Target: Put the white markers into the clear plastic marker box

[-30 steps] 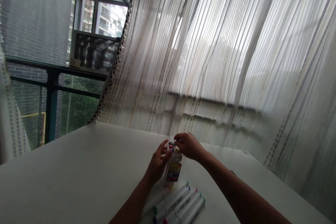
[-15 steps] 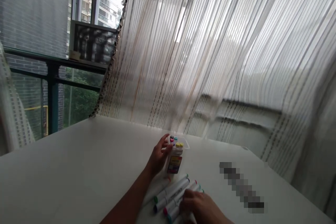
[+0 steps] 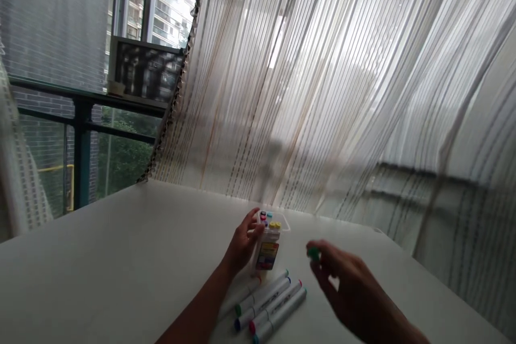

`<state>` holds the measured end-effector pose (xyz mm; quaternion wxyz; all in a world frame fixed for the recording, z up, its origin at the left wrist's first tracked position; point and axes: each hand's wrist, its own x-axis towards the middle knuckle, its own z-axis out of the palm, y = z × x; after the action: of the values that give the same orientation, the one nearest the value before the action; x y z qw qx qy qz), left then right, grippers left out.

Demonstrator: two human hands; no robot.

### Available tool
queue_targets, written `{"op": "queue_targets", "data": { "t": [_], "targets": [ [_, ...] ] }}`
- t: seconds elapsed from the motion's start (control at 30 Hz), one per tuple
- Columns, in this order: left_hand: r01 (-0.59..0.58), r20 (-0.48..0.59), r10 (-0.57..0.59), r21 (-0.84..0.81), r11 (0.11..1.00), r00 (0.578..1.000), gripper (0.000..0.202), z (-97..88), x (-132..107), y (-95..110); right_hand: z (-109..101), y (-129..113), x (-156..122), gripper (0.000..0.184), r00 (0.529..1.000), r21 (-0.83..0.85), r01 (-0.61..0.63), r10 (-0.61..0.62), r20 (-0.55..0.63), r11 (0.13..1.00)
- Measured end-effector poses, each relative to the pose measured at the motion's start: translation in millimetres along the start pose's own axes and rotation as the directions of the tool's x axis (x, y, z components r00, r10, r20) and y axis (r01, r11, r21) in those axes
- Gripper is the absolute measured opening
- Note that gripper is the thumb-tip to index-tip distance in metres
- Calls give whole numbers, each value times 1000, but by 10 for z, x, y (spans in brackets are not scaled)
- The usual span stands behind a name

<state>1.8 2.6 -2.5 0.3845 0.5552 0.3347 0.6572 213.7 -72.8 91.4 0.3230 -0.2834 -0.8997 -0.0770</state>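
Observation:
A clear marker box [image 3: 269,244] stands upright on the white table [image 3: 121,258], with several markers' coloured caps showing at its top. My left hand [image 3: 243,242] is closed round the box's left side. My right hand [image 3: 346,285] hovers above the table to the right of the box, fingers pinched on a marker with a green cap [image 3: 313,253]; the marker's body is hidden by the hand. Several white markers [image 3: 269,302] lie side by side on the table in front of the box, between my two forearms.
A sheer striped curtain [image 3: 322,91] hangs right behind the table's far edge. To the left a window with a dark railing [image 3: 80,113] looks out on buildings and trees.
My right hand went from the box's top down to the row of lying markers, took a green-capped one and has lifted it up to the right. The row is one marker shorter.

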Motion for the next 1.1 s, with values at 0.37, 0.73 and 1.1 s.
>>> {"op": "queue_targets", "data": {
  "t": [0.37, 0.73, 1.1],
  "targets": [
    [2, 24, -2, -20, 1000, 1000, 68, -23, 22, -51, 107, 366, 995, 20, 959, 593, -149, 263, -109, 791],
    [9, 8, -9, -72, 997, 1000, 66, -9, 28, -66, 662, 302, 969, 9, 956, 223, -290, 273, 107, 931],
    [-9, -13, 9, -40, 999, 1000, 64, -18, 31, -74, 673, 248, 971, 22, 965, 77, -209, 193, 176, 975]
  ]
}}
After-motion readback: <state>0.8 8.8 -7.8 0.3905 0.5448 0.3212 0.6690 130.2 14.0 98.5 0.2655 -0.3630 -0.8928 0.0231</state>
